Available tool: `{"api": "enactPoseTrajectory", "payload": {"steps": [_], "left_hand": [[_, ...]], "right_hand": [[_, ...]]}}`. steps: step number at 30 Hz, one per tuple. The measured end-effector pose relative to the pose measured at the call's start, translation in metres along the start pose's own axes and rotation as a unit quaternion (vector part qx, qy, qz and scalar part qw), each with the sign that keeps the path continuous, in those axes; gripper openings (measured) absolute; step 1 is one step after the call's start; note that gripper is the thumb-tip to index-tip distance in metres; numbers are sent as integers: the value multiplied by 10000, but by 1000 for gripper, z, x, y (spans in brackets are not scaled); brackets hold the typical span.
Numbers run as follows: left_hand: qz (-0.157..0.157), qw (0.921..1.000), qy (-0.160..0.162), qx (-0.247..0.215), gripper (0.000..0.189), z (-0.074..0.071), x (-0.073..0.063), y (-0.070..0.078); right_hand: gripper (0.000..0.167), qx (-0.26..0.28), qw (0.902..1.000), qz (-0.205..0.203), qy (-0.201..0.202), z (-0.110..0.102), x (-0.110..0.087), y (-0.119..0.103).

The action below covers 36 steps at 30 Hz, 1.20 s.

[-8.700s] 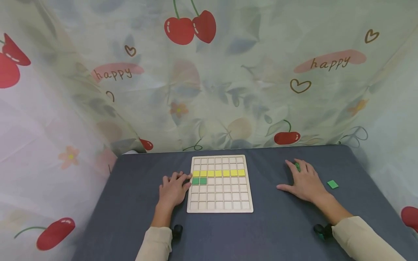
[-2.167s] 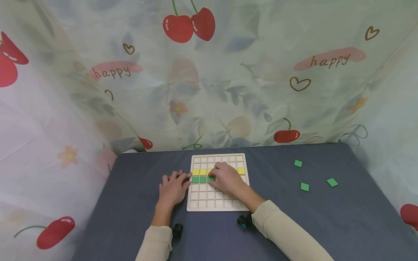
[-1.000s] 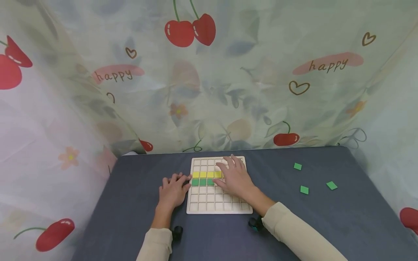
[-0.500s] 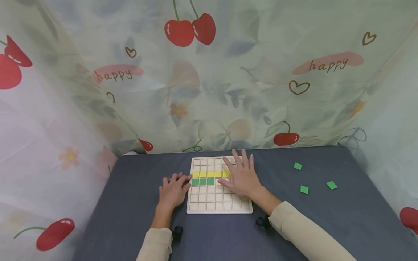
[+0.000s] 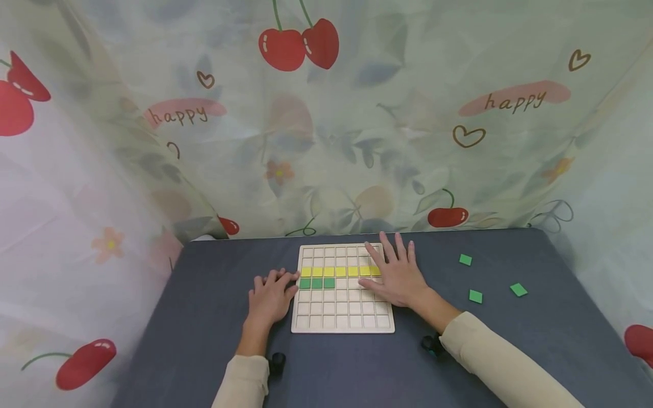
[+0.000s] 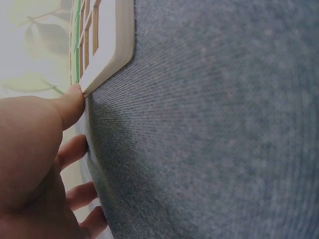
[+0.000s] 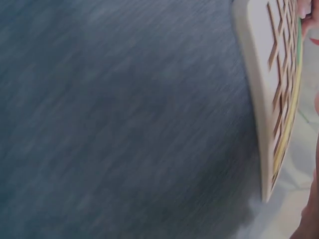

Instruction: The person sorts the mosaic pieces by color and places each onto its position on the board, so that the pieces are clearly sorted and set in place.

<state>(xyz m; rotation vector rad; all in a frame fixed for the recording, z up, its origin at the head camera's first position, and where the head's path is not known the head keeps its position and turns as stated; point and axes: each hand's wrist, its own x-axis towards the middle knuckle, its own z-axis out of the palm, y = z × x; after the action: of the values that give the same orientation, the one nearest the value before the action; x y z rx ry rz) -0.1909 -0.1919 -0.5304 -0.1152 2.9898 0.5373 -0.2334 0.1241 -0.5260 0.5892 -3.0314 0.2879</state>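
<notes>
A pale wooden grid board (image 5: 343, 324) lies on the table. Yellow square tiles (image 5: 340, 272) run across one of its rows, the rightmost partly behind my fingers. Three green tiles (image 5: 317, 283) fill the left end of the row below. My left hand (image 5: 270, 299) rests at the board's left edge; in the left wrist view its thumb (image 6: 74, 105) touches the rim. Over the board's right edge my right hand (image 5: 400, 277) is spread with straight fingers, holding nothing. Only slivers of that hand show in the right wrist view.
Three loose green tiles lie to the right: a far tile (image 5: 465, 259), a nearer tile (image 5: 475, 296) and a rightmost tile (image 5: 518, 289). Dark cloth covers the table (image 5: 336, 374). A printed curtain (image 5: 326, 141) hangs behind and at both sides.
A third green tile now sits in the green row, where my right hand was pinching it earlier. That hand has let go, spread its fingers and moved right. The left hand stays put.
</notes>
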Motion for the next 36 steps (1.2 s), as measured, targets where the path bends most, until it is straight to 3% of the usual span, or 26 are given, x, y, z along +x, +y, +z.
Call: {"api": "enactPoseTrajectory", "payload": {"steps": [16, 36], "left_hand": [[-10, 10000, 52, 56, 41, 0, -1, 1], [-29, 9999, 61, 92, 41, 0, 0, 2]], "right_hand": [[96, -100, 9994, 335, -79, 4, -20, 46], [94, -314, 9971, 670, -162, -6, -42, 101]]}}
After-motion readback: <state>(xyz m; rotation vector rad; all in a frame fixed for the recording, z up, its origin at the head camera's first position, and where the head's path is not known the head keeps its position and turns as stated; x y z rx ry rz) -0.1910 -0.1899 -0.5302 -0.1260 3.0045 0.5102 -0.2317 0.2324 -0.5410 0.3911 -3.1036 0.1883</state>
